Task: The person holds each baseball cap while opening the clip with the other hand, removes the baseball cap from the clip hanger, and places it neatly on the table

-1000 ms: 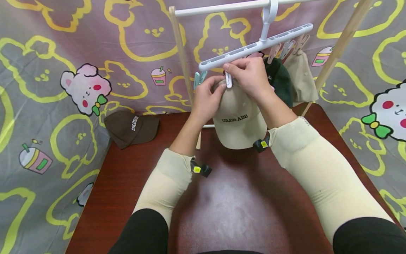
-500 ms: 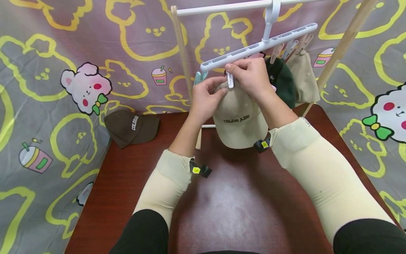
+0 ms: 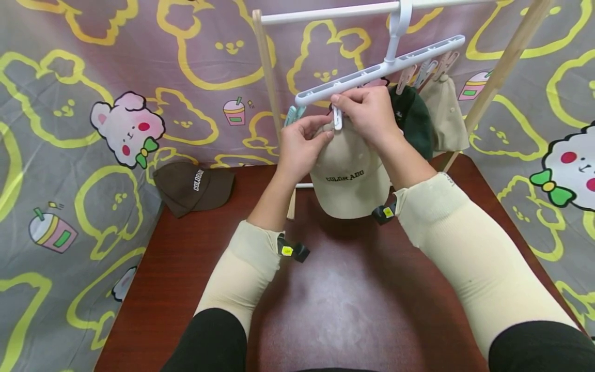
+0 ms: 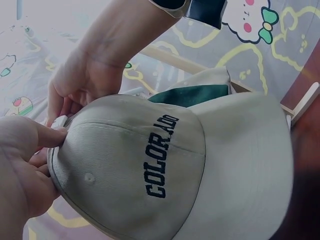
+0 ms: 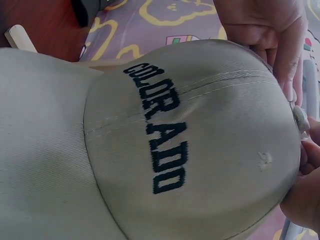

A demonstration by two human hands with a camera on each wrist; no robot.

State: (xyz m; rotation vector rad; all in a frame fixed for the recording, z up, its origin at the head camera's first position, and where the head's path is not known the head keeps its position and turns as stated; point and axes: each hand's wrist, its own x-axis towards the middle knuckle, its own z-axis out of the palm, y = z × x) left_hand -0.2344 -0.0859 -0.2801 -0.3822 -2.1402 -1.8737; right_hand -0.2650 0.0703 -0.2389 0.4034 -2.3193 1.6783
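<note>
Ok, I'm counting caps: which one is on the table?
The dark brown cap, on the far left of the table. The lettered beige cap, green cap and rightmost beige cap are all up under the hanger.

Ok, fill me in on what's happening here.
A person is using both hands on a beige COLORADO cap, just under a white hanger. The left hand pinches the cap's crown; the right hand pinches a white clip there, though its bite on the fabric isn't clear. A dark green cap hangs behind, and a brown cap sits on the table.
</note>
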